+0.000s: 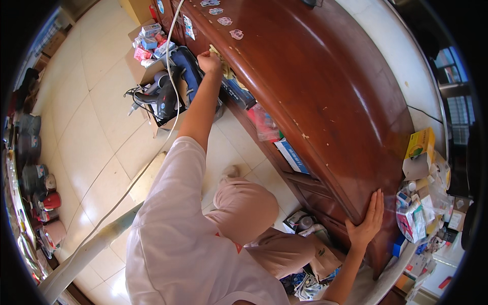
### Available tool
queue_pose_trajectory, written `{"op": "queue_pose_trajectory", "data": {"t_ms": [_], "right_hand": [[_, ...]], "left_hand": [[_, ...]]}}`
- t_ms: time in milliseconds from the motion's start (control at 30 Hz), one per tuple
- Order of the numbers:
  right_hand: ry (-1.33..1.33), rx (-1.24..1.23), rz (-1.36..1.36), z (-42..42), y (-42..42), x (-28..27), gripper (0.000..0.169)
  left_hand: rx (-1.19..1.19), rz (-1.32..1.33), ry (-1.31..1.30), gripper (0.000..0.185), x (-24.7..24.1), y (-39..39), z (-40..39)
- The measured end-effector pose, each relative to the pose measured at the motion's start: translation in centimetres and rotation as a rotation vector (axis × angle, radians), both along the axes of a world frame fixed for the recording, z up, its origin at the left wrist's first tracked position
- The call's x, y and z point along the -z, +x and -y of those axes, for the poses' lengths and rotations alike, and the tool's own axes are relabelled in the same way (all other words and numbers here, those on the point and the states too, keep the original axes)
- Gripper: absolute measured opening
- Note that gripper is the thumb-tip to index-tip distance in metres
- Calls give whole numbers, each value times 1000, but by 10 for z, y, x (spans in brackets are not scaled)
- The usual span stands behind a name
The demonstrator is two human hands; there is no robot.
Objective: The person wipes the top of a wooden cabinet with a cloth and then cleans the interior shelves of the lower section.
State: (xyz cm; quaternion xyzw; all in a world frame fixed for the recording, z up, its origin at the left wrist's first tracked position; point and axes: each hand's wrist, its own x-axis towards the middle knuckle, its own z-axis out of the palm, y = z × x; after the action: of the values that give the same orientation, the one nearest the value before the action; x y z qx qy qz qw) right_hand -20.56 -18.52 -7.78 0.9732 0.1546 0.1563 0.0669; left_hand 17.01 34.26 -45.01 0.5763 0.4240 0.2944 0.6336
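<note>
My left hand [209, 61] is closed on a pale yellow cloth [227, 71] at the front edge of a reddish-brown wooden cabinet [289, 76]. Part of the cloth is hidden by the hand and the cabinet top. Below it, in the open shelf, lie a dark blue box [238, 92], a red item in clear plastic [265, 122] and a blue and white box [291, 155]. My right hand [365, 225] rests flat on the near end of the cabinet top, thumb spread at the edge, holding nothing.
A cardboard box [154, 127] holds a black hair dryer [166, 100] and a dark blue bag [187, 68]; small cartons lie behind it. A white cable [146, 167] hangs across the view. A pale pole [95, 248] crosses lower left. Boxes and plastic bags [431, 198] crowd the right.
</note>
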Motion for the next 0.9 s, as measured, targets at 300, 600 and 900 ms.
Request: {"op": "queue_pose_trajectory", "data": {"t_ms": [300,600,900], "right_hand": [[23,-51,29,-3,6,-2,87],[21,-23,11,-3,7,-2,87],[12,-40,20,-1,6,-2,87]], "left_hand": [[78,439,-261,10,22,-12,-18],[-24,259,-332,6,-50,-83,89],[-17,402,-159,9,29,0,-35]]}}
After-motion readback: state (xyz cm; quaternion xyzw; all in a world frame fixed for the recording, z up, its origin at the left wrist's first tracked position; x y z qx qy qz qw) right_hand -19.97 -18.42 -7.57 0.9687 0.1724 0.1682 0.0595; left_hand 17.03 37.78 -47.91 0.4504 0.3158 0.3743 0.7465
